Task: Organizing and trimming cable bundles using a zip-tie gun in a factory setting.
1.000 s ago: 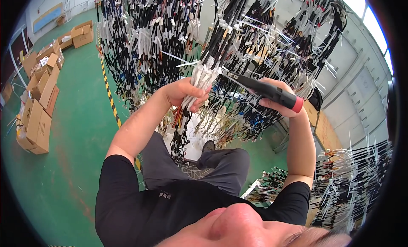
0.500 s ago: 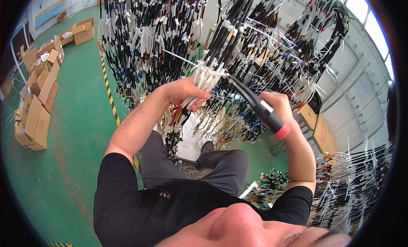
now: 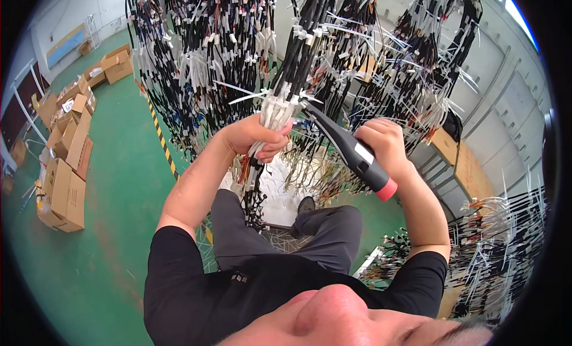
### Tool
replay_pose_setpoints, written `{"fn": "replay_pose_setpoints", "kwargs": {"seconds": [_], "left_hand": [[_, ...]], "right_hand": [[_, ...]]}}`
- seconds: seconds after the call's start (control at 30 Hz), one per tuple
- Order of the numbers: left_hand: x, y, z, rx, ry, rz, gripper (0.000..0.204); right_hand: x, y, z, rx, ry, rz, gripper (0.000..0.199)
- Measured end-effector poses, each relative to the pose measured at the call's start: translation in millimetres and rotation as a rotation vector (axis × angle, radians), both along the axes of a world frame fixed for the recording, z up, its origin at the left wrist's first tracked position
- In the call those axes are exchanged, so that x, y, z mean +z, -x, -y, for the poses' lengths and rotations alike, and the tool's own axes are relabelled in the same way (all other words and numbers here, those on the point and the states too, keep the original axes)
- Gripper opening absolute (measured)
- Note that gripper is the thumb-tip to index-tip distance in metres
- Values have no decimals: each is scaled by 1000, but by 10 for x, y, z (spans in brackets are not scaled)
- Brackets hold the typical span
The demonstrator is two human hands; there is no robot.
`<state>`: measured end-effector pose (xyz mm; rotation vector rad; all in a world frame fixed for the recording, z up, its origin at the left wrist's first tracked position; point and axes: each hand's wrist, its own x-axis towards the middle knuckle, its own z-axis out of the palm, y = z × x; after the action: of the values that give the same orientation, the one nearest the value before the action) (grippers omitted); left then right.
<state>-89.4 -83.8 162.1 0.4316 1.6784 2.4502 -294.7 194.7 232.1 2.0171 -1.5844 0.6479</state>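
Note:
My left hand point(image 3: 256, 136) is closed around the lower part of a hanging cable bundle point(image 3: 275, 114), where white sleeves gather below black cables. Thin coloured wires and small dark connectors dangle under my fist. White cable ties circle the bundle just above this hand, and a loose tie tail point(image 3: 247, 98) sticks out leftward. In my right hand point(image 3: 384, 145) is a black cable tie gun point(image 3: 342, 145) with a red end knob. Its narrow nose points up and left, meeting the bundle at the tie. My right fingers wrap its handle, which they partly hide.
Dense curtains of hanging cables point(image 3: 220, 54) stand ahead, with more bundles point(image 3: 429, 54) to the right. Another cable mass point(image 3: 494, 245) is at the lower right, near a wooden bench point(image 3: 471, 167). Open cardboard boxes point(image 3: 65, 191) line the green floor point(image 3: 113, 209) at left, beyond yellow-black tape point(image 3: 159, 131).
The whole view has shifted slightly. The tie gun, blurred by motion before, now appears sharp with its nose still at the bundle. Two white tie tails now show at the left. Both grips remain.

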Motion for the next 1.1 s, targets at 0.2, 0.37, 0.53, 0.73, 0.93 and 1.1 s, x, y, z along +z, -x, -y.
{"fn": "replay_pose_setpoints", "kwargs": {"seconds": [0.2, 0.37, 0.53, 0.73, 0.93, 1.1], "left_hand": [[-78, 93, 212, -316, -223, -37, 30], [-101, 155, 136, -508, -343, -100, 26], [-129, 144, 93, -434, -315, -110, 29], [-144, 192, 67, -430, -323, -88, 29], [-135, 158, 117, -447, -335, -46, 27], [-77, 156, 22, -518, -390, -69, 31]], "right_hand": [[-283, 194, 102, -4, 148, 219, 40], [-475, 430, 272, 58, 57, 530, 43], [-375, 10, 274, -170, 458, -313, 39], [-452, -156, 349, -197, 417, -351, 37], [-337, -16, 364, -64, 335, 86, 42], [-296, 567, 409, 302, -196, 970, 49]]}}
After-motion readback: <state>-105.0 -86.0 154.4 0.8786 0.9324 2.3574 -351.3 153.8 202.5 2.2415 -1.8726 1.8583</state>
